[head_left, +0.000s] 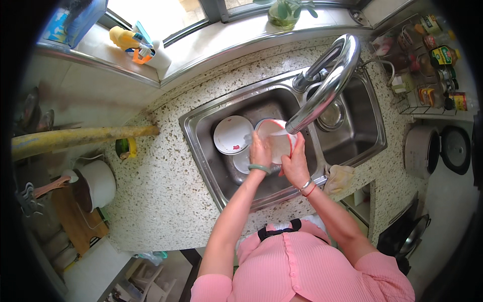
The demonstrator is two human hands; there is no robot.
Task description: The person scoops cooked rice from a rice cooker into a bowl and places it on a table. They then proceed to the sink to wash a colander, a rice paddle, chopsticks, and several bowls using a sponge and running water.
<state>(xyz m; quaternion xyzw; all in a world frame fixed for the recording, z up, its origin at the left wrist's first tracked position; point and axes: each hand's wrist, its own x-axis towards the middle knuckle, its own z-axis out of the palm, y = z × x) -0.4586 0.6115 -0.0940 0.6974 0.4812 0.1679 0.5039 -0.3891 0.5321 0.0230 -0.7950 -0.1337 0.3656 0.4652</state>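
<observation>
Over the left basin of the steel sink [201, 166], a white bowl with a red rim [280, 146] is tilted under the faucet [322, 95]. Water runs from the spout into it. My right hand [296, 162] grips the bowl's right side, thumb toward me. Against the left side of the same bowl lies my left hand [260, 152], its fingers pointing away from me and partly blurred by the water. Just left of that hand, a white dish with small red marks [233, 135] sits in the basin. Another pale dish [242, 162] shows partly beneath it.
A round metal dish [330, 116] lies in the right basin. A beige cloth [339, 178] hangs at the sink's front right corner. On the left, a yellow pole [85, 141] juts over the speckled counter [146, 201], beside a white pot [98, 183]. Bottles crowd a rack [427, 108] at right.
</observation>
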